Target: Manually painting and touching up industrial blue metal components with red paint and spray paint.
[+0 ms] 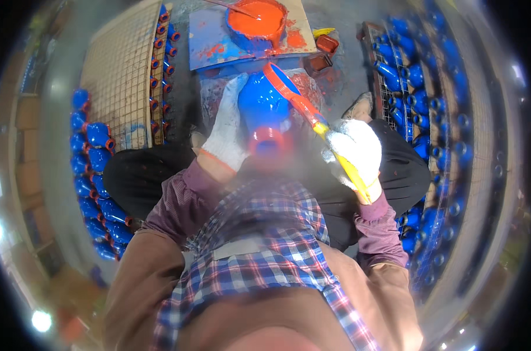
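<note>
My left hand (226, 128), in a white knit glove, grips the left side of a glossy blue vase (262, 96). The vase's red-rimmed mouth (267, 140) points toward me and is partly blurred. A red band (277, 81) runs along its far right edge. In my right hand (356, 153), also gloved in white, is a paintbrush (350, 169) with a yellow handle, its fingers closed round the handle. The brush's red-coated front part reaches up left to the red band; where brush and band meet is hard to make out.
Ahead stands a tub of orange-red paint (256, 26) on a paint-smeared board (210, 41), a stick resting in it. Small reddish-brown containers (327, 44) lie beside the board. Rows of blue vases (101, 158) line the left, near a wire-mesh rack (122, 64); more blue vases (414, 76) fill racks on the right.
</note>
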### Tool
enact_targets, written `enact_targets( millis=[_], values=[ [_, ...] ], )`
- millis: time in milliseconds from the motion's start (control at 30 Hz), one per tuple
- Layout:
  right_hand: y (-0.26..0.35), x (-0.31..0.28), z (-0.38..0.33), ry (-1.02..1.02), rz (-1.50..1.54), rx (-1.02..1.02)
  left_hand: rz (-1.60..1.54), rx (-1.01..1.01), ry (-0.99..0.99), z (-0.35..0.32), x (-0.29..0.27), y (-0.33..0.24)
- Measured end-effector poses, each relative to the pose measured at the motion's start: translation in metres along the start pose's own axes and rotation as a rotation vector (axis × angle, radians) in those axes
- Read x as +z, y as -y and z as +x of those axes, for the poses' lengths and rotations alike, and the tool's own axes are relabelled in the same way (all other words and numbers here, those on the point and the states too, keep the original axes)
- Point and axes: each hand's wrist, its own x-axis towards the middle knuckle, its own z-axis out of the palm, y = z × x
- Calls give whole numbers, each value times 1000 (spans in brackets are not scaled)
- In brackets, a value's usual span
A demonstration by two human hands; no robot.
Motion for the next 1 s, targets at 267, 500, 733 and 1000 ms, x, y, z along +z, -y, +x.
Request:
enact_targets(
  millis=[267, 500, 733, 1000],
  values=[
    [1, -27, 11, -163, 49, 49, 203, 97, 80, -14, -3, -17],
    [-45, -36, 94, -274, 235, 599, 1774, 638, 34, -23, 18, -39],
    [-83, 4, 129, 126, 35, 571, 2640, 1064, 284, -33, 30, -37],
    [-59, 9, 118, 79, -73, 219, 2790, 1039, 348, -37, 41, -37]
  ],
)
